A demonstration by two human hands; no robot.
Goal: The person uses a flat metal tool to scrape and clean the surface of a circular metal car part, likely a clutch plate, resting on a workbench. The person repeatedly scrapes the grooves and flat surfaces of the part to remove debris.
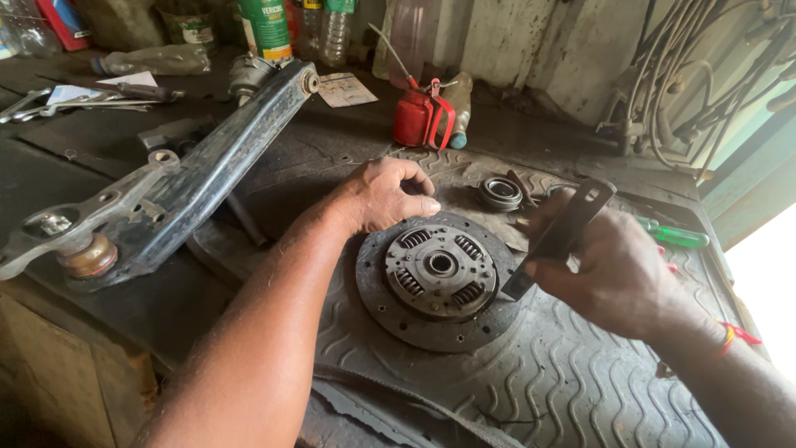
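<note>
At the centre of the frame we see a round clutch disc lying flat on a ribbed black rubber mat, its hub with coil springs facing up. The left hand rests curled on the disc's upper left edge, fingers folded in and touching the rim. The right hand, right of centre, is closed around a flat dark metal bar that slants from upper right down to lower left, its lower end touching the disc's right edge. A red thread band circles that wrist. Just above the disc, on the mat, sits a ring-shaped bearing. To the right a green-handled screwdriver peeks out behind the right hand. In the upper middle stands a red oil can, and a long grey suspension arm lies across the left of the frame on the dark workbench.
</note>
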